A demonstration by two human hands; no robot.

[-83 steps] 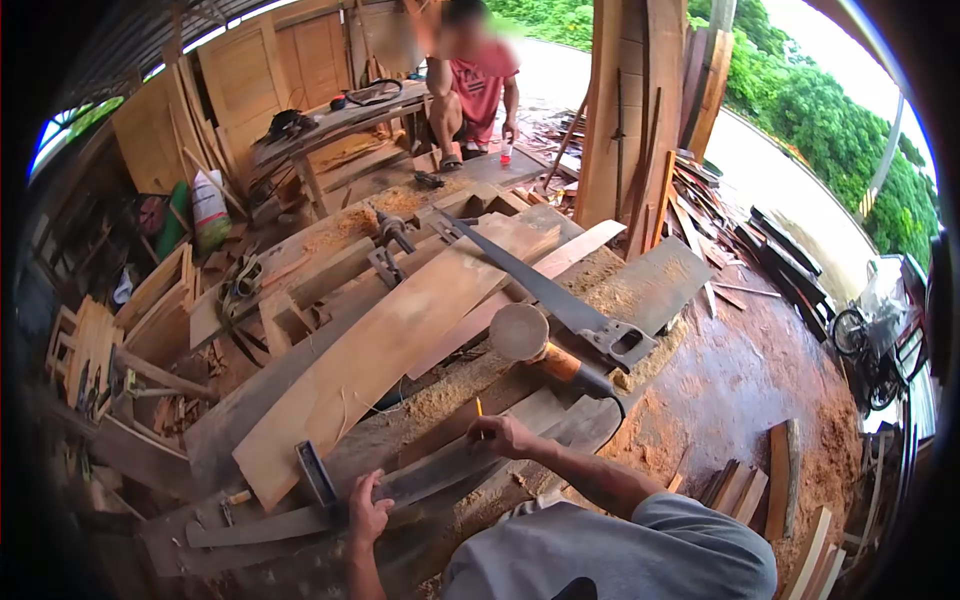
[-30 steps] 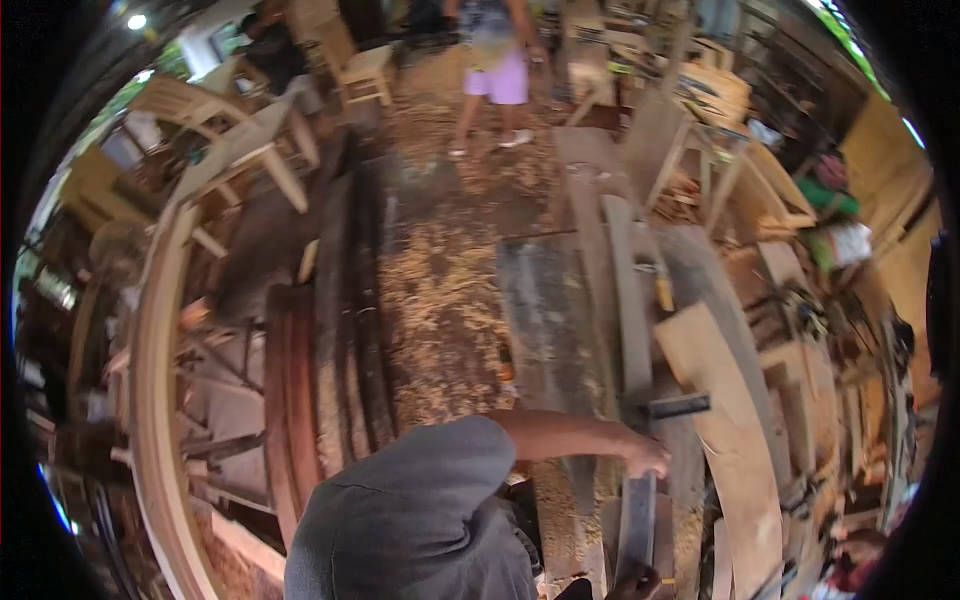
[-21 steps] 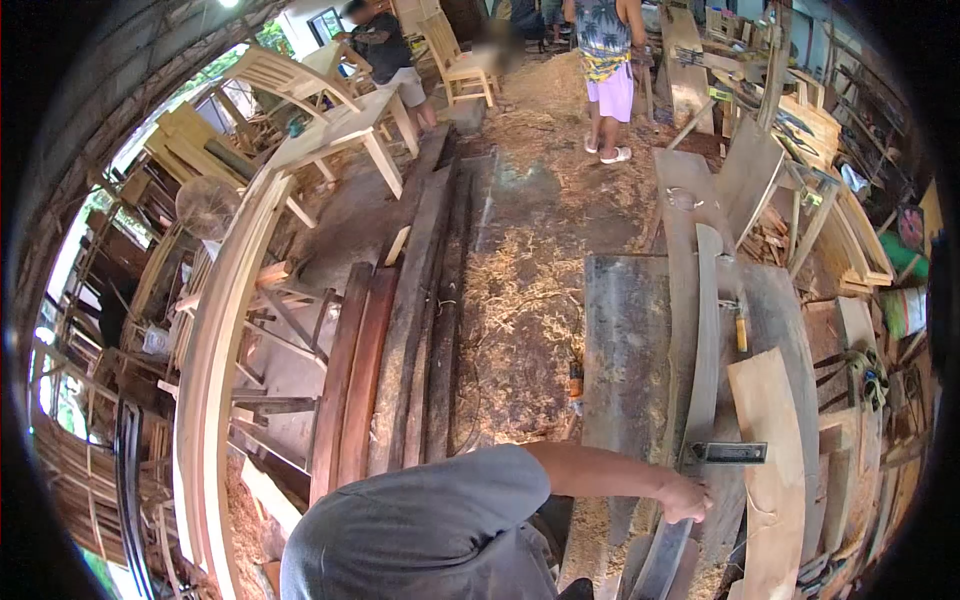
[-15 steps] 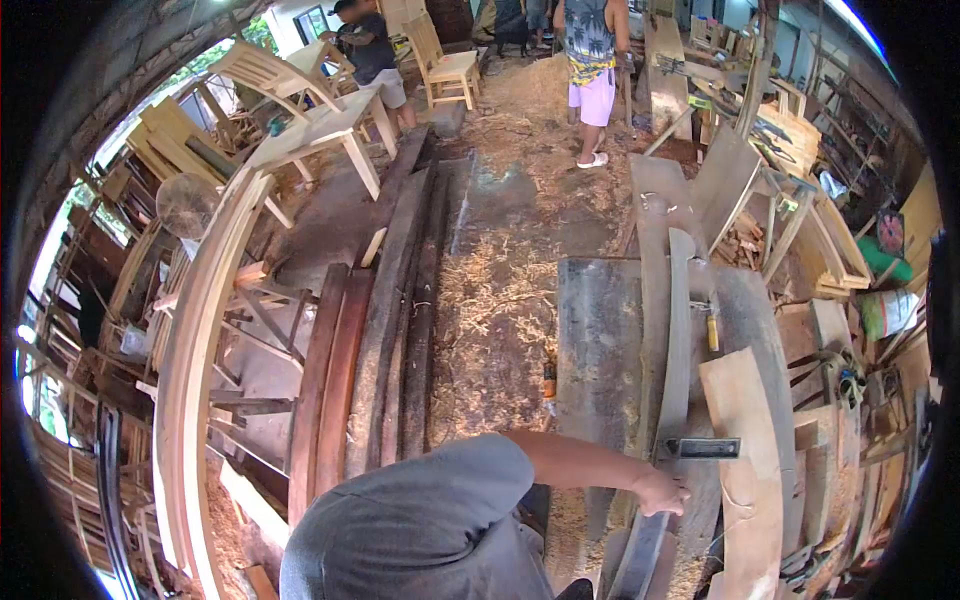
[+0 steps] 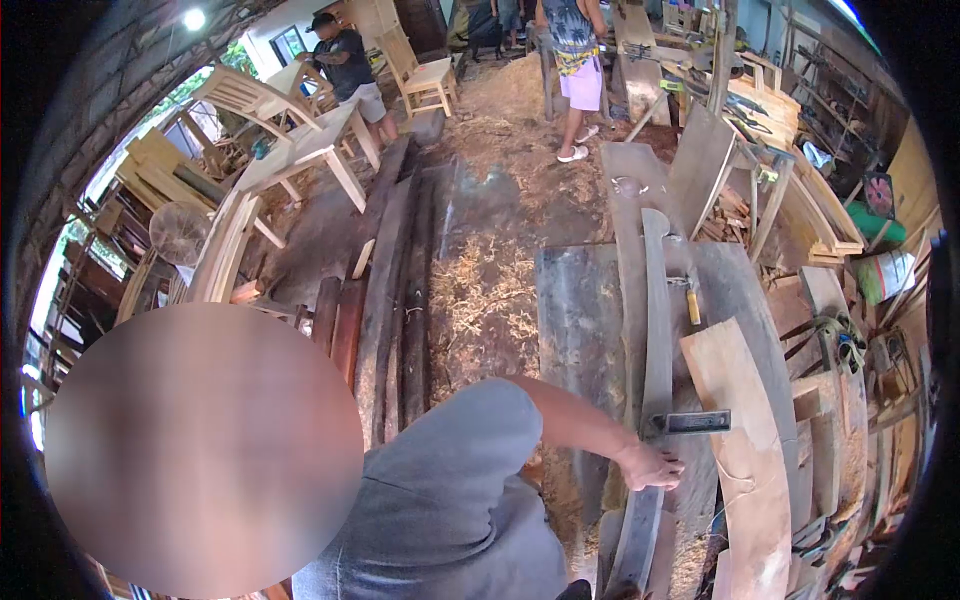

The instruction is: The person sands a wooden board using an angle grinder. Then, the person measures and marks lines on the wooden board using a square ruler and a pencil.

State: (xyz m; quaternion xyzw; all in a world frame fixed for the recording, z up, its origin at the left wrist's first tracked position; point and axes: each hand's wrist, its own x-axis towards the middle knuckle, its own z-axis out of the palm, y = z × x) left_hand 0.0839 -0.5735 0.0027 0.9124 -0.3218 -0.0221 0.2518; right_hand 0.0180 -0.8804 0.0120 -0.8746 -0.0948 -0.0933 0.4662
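Note:
My left hand reaches in from a grey sleeve and rests on a long, narrow wooden piece with a rounded far end. The fingers look stretched out and spread over its edge. Just beyond the hand lies a black rectangular tool with a slotted face, crosswise over the wood. On the right is a wide, pale curved board. A yellow-handled tool lies farther off. My right hand is out of view.
Dark timbers run along the left, near a pale wooden table and a chair. Shavings cover the floor. Two people stand farther back. A blurred round patch hides the lower left.
The view has shifted, so most of the scene sits farther left and higher. My left hand stays at the long piece; its fingers look more spread than before.

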